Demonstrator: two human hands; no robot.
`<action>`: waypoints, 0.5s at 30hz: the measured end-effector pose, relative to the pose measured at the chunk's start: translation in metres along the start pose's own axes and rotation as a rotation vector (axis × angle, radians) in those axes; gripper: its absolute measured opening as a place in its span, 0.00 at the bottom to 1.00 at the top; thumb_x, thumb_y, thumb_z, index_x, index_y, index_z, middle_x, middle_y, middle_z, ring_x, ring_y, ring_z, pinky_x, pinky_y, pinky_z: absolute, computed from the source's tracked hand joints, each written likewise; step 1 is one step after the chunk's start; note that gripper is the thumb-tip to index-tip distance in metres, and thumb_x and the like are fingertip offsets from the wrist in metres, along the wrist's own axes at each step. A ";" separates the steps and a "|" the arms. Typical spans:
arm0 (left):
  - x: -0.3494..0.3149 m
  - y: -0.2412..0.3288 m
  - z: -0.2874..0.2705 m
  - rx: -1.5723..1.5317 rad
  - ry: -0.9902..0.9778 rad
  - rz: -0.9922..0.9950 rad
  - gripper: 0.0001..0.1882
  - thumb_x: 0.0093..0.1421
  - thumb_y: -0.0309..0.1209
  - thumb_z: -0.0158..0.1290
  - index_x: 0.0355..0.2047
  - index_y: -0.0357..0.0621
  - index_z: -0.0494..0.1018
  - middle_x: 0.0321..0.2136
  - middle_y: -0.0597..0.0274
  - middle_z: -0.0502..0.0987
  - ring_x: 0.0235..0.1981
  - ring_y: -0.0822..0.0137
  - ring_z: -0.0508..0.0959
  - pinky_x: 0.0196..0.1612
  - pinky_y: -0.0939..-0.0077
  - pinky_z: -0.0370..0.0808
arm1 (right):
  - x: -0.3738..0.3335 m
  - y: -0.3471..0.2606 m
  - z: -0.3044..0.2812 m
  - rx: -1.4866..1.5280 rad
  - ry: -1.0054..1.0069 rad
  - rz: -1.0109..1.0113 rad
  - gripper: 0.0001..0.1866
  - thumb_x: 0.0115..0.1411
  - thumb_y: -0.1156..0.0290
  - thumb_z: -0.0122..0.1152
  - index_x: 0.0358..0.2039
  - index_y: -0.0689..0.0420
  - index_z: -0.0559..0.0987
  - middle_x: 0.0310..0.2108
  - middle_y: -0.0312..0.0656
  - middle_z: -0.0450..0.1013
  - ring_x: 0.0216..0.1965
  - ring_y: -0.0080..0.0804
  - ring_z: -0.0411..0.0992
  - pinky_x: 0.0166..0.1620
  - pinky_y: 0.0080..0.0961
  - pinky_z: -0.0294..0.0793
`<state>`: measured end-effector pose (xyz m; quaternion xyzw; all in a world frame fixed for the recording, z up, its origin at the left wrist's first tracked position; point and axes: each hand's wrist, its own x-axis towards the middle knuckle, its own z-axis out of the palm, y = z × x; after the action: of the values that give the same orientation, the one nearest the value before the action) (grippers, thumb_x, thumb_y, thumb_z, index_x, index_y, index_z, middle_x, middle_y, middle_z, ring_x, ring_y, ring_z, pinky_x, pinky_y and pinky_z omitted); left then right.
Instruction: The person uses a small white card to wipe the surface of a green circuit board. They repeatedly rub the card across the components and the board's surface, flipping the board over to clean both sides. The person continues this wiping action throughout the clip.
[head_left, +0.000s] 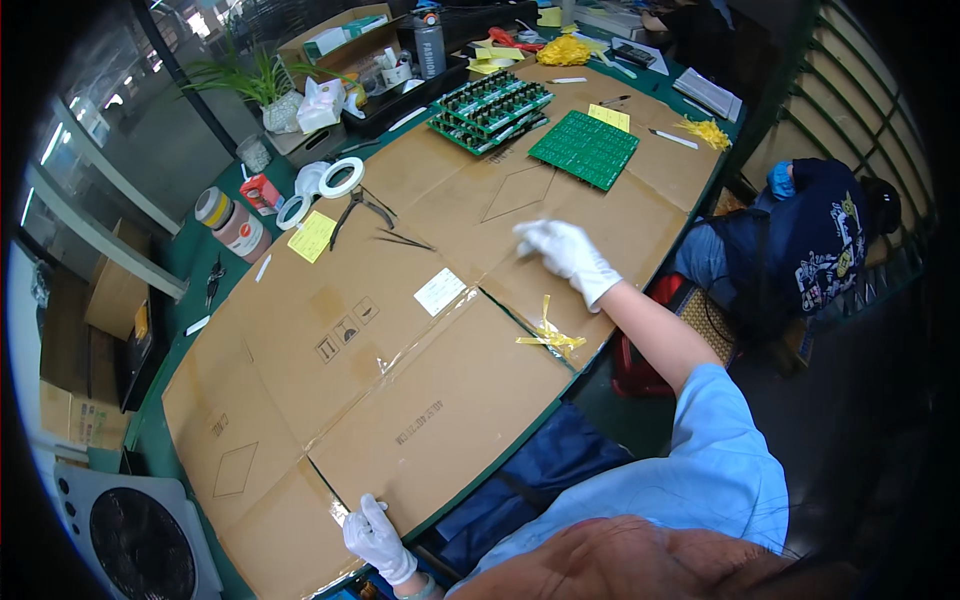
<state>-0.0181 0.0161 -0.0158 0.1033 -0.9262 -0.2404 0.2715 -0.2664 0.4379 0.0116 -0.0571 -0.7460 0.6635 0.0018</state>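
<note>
Broadly, one green table fills the middle, and one opened-out brown cardboard sheet covers most of it, running from 8 o'clock round to 1 o'clock. One co-worker in a dark shirt is at 3 o'clock; one white fan stands at 8 o'clock.

On the cardboard at 12 o'clock sits one stack of circuit boards, at least two layers deep; one flat green panel lies at 1 o'clock.

Two white-gloved hands are present. The right hand, at 2 o'clock, is over the cardboard, its fingers bunched and blurred — whether they hold anything, I cannot tell. The left hand, at 7 o'clock, is at the near edge with fingers curled; whether they pinch it is unclear.

At least two white tape rolls and one pair of pliers are at 10 o'clock. Smaller still: two yellow slips, at 10 and 1 o'clock, and one cluster of yellow tape strips at 4 o'clock — too tangled to count.
</note>
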 end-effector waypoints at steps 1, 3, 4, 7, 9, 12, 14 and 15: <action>0.001 0.000 0.001 -0.022 0.005 -0.007 0.18 0.61 0.27 0.53 0.12 0.40 0.73 0.11 0.58 0.70 0.15 0.59 0.67 0.22 0.63 0.62 | 0.004 0.006 -0.011 0.104 0.139 -0.027 0.14 0.64 0.65 0.54 0.48 0.55 0.77 0.33 0.35 0.78 0.13 0.13 0.53 0.15 0.12 0.50; 0.000 0.002 0.001 -0.027 -0.004 -0.011 0.18 0.61 0.27 0.54 0.12 0.41 0.73 0.11 0.59 0.70 0.15 0.59 0.67 0.21 0.63 0.62 | 0.012 0.018 -0.042 0.341 0.408 -0.084 0.16 0.62 0.64 0.57 0.47 0.57 0.77 0.27 0.30 0.76 0.15 0.14 0.58 0.16 0.14 0.56; 0.000 0.001 0.000 -0.011 -0.014 -0.007 0.18 0.61 0.28 0.54 0.12 0.41 0.73 0.11 0.59 0.70 0.15 0.59 0.67 0.21 0.63 0.61 | 0.021 0.022 -0.056 0.377 0.519 -0.061 0.16 0.60 0.66 0.58 0.48 0.57 0.76 0.25 0.30 0.73 0.14 0.14 0.58 0.15 0.15 0.55; -0.001 -0.002 0.001 0.007 -0.009 0.026 0.18 0.60 0.28 0.55 0.12 0.41 0.72 0.11 0.60 0.70 0.15 0.60 0.67 0.21 0.64 0.62 | 0.055 0.054 -0.109 0.478 0.747 -0.040 0.11 0.57 0.72 0.60 0.41 0.56 0.76 0.20 0.31 0.67 0.13 0.17 0.59 0.14 0.16 0.55; -0.003 -0.004 -0.003 0.009 0.007 0.039 0.17 0.60 0.27 0.55 0.13 0.42 0.72 0.12 0.61 0.71 0.15 0.60 0.67 0.21 0.64 0.62 | 0.064 0.056 -0.118 0.431 0.735 -0.031 0.04 0.58 0.70 0.57 0.33 0.54 0.74 0.19 0.32 0.67 0.13 0.19 0.60 0.15 0.18 0.56; -0.002 -0.015 0.002 0.139 0.013 0.208 0.14 0.58 0.27 0.58 0.15 0.44 0.72 0.12 0.63 0.71 0.15 0.60 0.68 0.21 0.66 0.63 | 0.081 0.067 -0.146 0.521 0.586 0.106 0.07 0.61 0.67 0.54 0.27 0.53 0.71 0.18 0.32 0.65 0.15 0.20 0.59 0.16 0.18 0.57; 0.000 -0.017 0.002 0.128 0.011 0.229 0.14 0.57 0.27 0.59 0.14 0.45 0.72 0.13 0.64 0.71 0.15 0.60 0.68 0.21 0.66 0.63 | 0.091 0.085 -0.180 0.594 0.433 0.106 0.08 0.63 0.66 0.52 0.30 0.54 0.73 0.18 0.31 0.65 0.15 0.20 0.59 0.18 0.17 0.58; 0.006 -0.013 0.003 0.123 -0.012 0.243 0.15 0.56 0.27 0.59 0.14 0.45 0.71 0.13 0.64 0.71 0.15 0.60 0.69 0.21 0.66 0.64 | 0.101 0.093 -0.205 0.577 0.388 0.174 0.12 0.63 0.60 0.53 0.31 0.55 0.75 0.17 0.31 0.64 0.13 0.21 0.57 0.17 0.17 0.56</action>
<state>-0.0241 0.0045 -0.0215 0.0054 -0.9465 -0.1490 0.2864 -0.3434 0.6605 -0.0636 -0.2425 -0.5059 0.8213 0.1031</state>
